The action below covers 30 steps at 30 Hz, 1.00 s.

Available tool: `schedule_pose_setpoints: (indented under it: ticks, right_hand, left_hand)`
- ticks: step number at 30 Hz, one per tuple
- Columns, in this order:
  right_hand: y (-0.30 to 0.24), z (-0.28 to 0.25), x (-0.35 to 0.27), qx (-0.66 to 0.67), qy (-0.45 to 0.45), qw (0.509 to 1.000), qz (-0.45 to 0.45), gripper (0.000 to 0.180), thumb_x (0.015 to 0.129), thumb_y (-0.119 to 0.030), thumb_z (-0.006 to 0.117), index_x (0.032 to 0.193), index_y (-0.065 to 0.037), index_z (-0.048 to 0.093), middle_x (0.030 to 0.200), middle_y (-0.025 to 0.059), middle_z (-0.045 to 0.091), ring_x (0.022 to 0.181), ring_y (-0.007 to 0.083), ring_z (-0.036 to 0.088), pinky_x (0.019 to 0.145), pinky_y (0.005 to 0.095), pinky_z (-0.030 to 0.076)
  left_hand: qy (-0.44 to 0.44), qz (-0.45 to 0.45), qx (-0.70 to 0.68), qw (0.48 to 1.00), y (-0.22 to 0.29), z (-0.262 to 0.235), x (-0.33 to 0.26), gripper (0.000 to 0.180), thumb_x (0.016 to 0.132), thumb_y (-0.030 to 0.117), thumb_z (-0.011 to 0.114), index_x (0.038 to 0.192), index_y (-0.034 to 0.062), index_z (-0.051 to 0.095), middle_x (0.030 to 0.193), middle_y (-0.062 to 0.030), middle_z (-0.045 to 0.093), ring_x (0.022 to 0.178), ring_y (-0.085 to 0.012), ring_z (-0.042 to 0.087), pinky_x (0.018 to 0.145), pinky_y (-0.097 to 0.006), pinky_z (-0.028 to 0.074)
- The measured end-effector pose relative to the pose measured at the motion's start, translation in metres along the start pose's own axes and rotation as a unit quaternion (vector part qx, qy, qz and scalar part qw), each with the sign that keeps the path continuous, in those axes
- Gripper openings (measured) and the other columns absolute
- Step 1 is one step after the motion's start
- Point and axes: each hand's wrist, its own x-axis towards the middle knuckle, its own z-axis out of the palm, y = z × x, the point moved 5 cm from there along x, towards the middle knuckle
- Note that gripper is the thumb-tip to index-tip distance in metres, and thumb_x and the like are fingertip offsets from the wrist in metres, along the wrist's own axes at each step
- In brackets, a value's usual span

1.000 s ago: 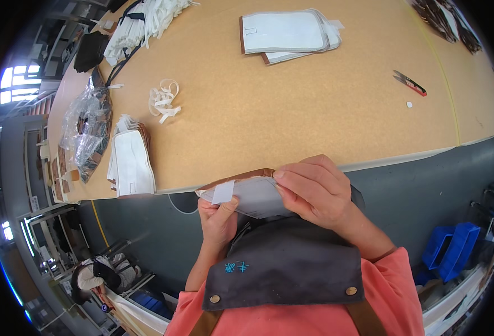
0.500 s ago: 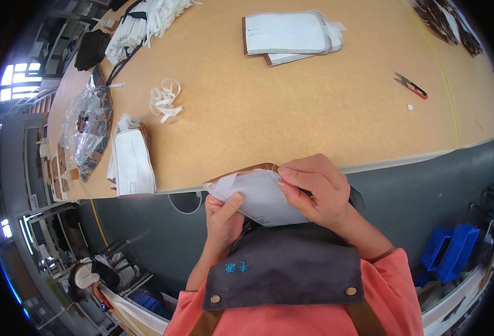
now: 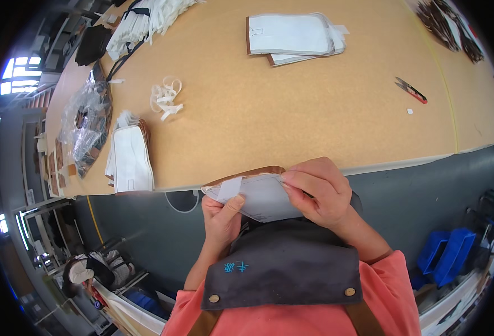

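A pale fabric piece [image 3: 263,196] with a brown bound edge along its far side is held up in front of me, just off the table's near edge. My left hand [image 3: 223,215] grips its left end, thumb flat on top beside a short white strip [image 3: 230,189] that lies across the piece. With thumb and forefinger, my right hand [image 3: 321,187] pinches the right end of the brown edge. The fingers beneath the piece are hidden.
On the tan table [image 3: 247,112] lie a stack of white panels [image 3: 132,159], curled white tape [image 3: 167,98], a plastic-wrapped bundle [image 3: 87,126], more pale panels [image 3: 289,35], red-and-black thread snips [image 3: 411,89] and dark brown pieces [image 3: 448,28]. Blue bins [image 3: 453,255] stand lower right.
Both hands keep their hold. The fabric piece has tilted slightly, so more of its brown edge and white strip shows. The view has shifted a little.
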Motion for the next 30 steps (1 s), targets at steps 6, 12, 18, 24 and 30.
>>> schedule_pose_setpoints:
  ticks: [6,12,18,24,30]
  right_hand:
    - [-0.001,0.0,-0.002,0.009,0.018,1.0,0.005,0.033,0.068,0.005,0.079,0.099,-0.002,0.072,0.09,0.0089,0.069,0.073,0.0221,0.065,0.059,0.03,0.051]
    - [-0.007,-0.003,-0.001,-0.023,-0.005,0.999,-0.035,0.036,0.069,0.003,0.081,0.103,-0.002,0.071,0.092,0.0099,0.069,0.077,0.0239,0.065,0.063,0.0316,0.052]
    - [0.012,0.013,-0.007,0.273,0.047,0.913,0.299,0.058,0.081,-0.006,0.078,0.133,0.0,0.052,0.119,0.0092,0.064,0.108,0.0232,0.06,0.097,0.0328,0.047]
    - [0.021,0.019,-0.048,0.361,-0.033,0.778,0.513,0.046,0.096,-0.012,0.066,0.136,0.003,0.049,0.129,0.0125,0.061,0.116,0.0184,0.058,0.1,0.0337,0.046]
    - [0.012,0.014,-0.064,0.37,-0.001,0.774,0.515,0.043,0.099,-0.015,0.062,0.135,0.004,0.049,0.128,0.0145,0.062,0.114,0.0208,0.061,0.098,0.035,0.049]
  left_hand:
    - [0.012,0.005,-0.013,1.0,0.002,0.001,-0.002,0.026,0.087,-0.003,0.069,0.113,-0.0053,0.067,0.111,-0.0122,0.071,0.102,-0.0193,0.066,0.095,-0.034,0.049]
    - [-0.004,0.011,0.007,1.0,0.011,0.009,-0.003,0.025,0.089,-0.004,0.067,0.114,-0.0056,0.067,0.113,-0.0124,0.071,0.102,-0.0187,0.066,0.094,-0.034,0.05]
    - [-0.015,-0.04,-0.002,0.999,0.033,0.038,0.021,0.031,0.092,0.002,0.067,0.122,-0.0057,0.061,0.115,-0.0117,0.069,0.104,-0.0174,0.066,0.091,-0.033,0.053]
    - [-0.062,-0.009,0.041,0.997,0.029,0.053,0.041,0.038,0.096,0.006,0.063,0.132,-0.0025,0.053,0.121,-0.0107,0.065,0.107,-0.0145,0.063,0.092,-0.031,0.052]
    - [-0.085,0.007,-0.024,0.996,0.031,0.056,0.033,0.043,0.102,0.006,0.054,0.143,-0.0014,0.044,0.132,-0.0112,0.059,0.118,-0.0144,0.058,0.098,-0.029,0.05]
